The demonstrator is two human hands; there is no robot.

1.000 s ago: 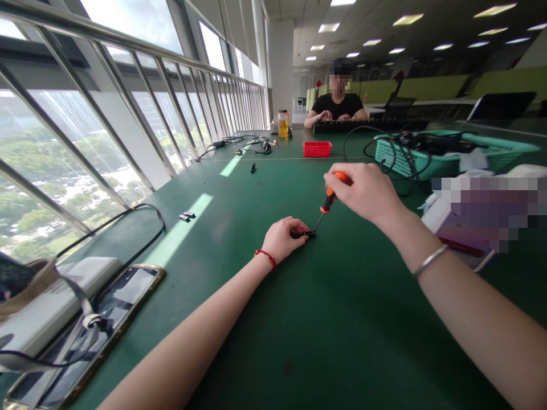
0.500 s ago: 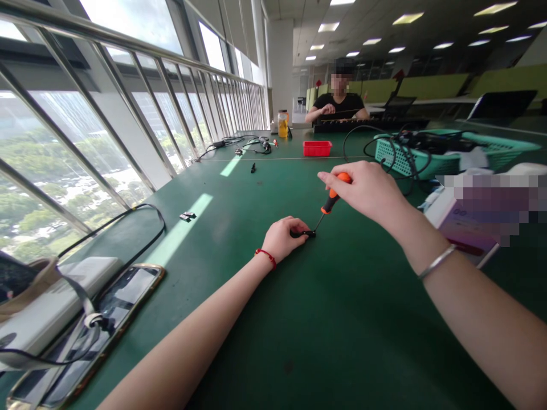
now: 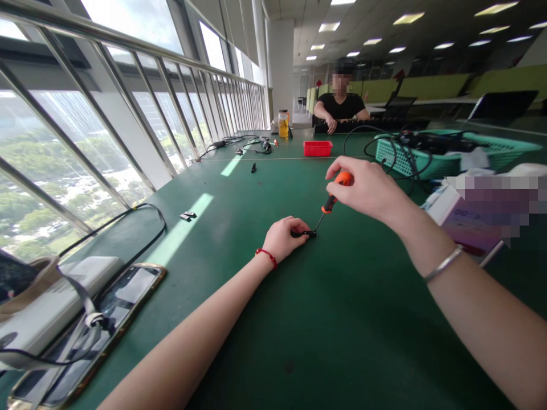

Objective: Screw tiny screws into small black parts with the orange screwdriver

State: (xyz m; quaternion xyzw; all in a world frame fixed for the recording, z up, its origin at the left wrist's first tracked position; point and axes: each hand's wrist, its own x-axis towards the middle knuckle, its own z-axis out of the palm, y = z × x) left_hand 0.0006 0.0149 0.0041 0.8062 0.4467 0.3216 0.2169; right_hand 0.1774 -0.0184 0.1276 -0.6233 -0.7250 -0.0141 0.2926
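My left hand (image 3: pixel 284 238) rests on the green table (image 3: pixel 239 330), its fingers closed on a small black part (image 3: pixel 306 233) lying on the tabletop. What exactly that part is I cannot make out. Above and to the right, my right hand (image 3: pixel 363 185) grips the orange and black handle of a screwdriver (image 3: pixel 330 203). The screwdriver leans, and its thin shaft runs down to the right end of the black part, where the tip appears to touch it. Another small black piece (image 3: pixel 253 168) lies farther back, and small black and silver pieces (image 3: pixel 188 216) lie to the left.
A phone (image 3: pixel 128 290) and a white box-like object (image 3: pixel 85 279) with cables lie at left. A red tray (image 3: pixel 317 148), a jar (image 3: pixel 283 124) and cables (image 3: pixel 262 143) stand farther back. At right are a teal basket (image 3: pixel 393 156) and a carton (image 3: pixel 465 222). Another person (image 3: pixel 342 105) sits opposite.
My right hand has shifted on the handle, its fingers lifting and curling over the top. My left hand and the black part stay put. The person opposite has lowered a hand.
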